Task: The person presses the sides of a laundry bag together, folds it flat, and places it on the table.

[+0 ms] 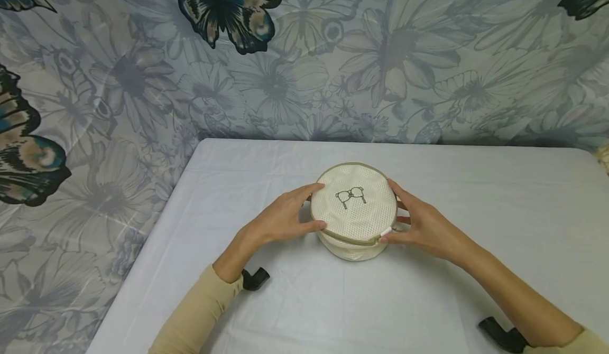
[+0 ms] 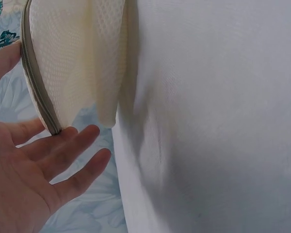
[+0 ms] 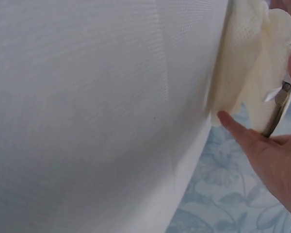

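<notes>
A round cream mesh laundry bag stands on the white-covered table, its top printed with a small dark bra outline. Around the top edge runs an olive zipper, with a white tab beside the right hand. My left hand holds the bag's left rim, thumb toward the front and fingers spread along the side. On the opposite side my right hand grips the rim, its thumb close to the zipper tab and its other fingers against the side wall. The mesh wall sags in soft folds below the rim.
The bag sits near the middle of a white cloth-covered table. Behind and left of it hangs a grey floral backdrop with butterflies. Black straps or mounts show at both wrists, below beige sleeves.
</notes>
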`<state>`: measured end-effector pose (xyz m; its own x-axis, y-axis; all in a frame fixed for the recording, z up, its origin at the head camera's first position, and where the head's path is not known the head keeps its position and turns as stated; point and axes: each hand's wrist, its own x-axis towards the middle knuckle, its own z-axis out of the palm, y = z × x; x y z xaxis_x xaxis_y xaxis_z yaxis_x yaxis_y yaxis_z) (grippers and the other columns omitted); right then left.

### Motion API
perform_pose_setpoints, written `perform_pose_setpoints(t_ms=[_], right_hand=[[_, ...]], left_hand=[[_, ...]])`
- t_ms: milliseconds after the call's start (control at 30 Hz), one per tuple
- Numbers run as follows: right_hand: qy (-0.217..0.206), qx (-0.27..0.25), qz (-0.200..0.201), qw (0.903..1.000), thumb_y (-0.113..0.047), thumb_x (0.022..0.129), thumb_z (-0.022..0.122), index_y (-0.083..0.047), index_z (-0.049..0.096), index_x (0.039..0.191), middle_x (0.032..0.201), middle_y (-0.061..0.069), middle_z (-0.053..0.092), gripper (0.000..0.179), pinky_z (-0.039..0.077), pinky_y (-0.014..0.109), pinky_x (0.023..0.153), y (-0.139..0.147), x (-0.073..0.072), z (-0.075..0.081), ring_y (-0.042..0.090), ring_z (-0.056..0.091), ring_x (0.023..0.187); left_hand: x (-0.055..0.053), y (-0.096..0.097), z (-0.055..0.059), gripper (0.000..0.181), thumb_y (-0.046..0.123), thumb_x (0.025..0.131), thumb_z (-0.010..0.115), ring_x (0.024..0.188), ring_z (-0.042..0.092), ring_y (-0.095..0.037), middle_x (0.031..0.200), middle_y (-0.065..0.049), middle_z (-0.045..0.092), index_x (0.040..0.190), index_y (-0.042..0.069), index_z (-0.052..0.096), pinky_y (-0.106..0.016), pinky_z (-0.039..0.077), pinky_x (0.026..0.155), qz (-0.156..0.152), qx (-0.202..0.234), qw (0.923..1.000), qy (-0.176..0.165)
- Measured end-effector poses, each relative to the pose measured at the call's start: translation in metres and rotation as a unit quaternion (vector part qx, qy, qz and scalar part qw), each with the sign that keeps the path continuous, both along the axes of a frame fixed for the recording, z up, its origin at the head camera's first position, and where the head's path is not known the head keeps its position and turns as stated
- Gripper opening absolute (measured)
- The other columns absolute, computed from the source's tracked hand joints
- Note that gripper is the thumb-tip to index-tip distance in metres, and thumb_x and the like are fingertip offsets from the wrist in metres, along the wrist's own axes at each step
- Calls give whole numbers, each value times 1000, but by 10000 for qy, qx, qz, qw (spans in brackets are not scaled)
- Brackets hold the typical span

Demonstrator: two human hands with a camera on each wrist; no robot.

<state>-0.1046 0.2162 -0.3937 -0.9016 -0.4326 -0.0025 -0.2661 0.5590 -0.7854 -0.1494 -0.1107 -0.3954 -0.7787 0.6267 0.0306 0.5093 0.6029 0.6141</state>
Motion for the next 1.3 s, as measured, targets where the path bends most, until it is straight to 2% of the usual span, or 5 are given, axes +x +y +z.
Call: perform_pose_setpoints(t_ms=[300,600,833,1100,1300], right_hand=[[51,40,37,10000,-28,73,89,-3,9,159,161,23,21,121,54,37,92,0,-1,-5,45,44,134],[-29,182,98,9998,-33,73,89,1,9,158,160,26,22,121,52,38,94,1,-1,-5,44,43,135],[-235,287,132,9992,-37,73,87,3,11,157,157,28,24,120,51,39,95,3,-1,-7,43,46,132],[-269,459,168,9984,-44,73,86,5,10,157,155,30,26,122,49,41,97,2,-1,-8,43,50,129],[-215,643,113,9976,-48,78,81,6,12,156,152,34,30,118,49,48,96,0,-1,-7,44,56,121]], left_hand=[[1,4,-6,86,49,87,74,144,34,-16,156,-4,39,155,17,33,-33,28,117,59,-216,9997,-51],[2,7,-10,88,46,85,76,136,45,-18,154,-6,41,155,15,32,-35,35,114,7,-157,9996,-216],[5,8,-11,90,45,84,78,144,35,-19,155,-7,40,154,12,34,-34,29,117,21,-280,9993,-246],[6,10,-13,90,44,83,79,143,36,-18,155,-7,41,154,11,34,-33,30,116,48,-341,9991,-248],[6,11,-14,90,44,82,80,142,38,-17,154,-6,42,152,10,36,-32,31,116,64,-329,9991,-255]])
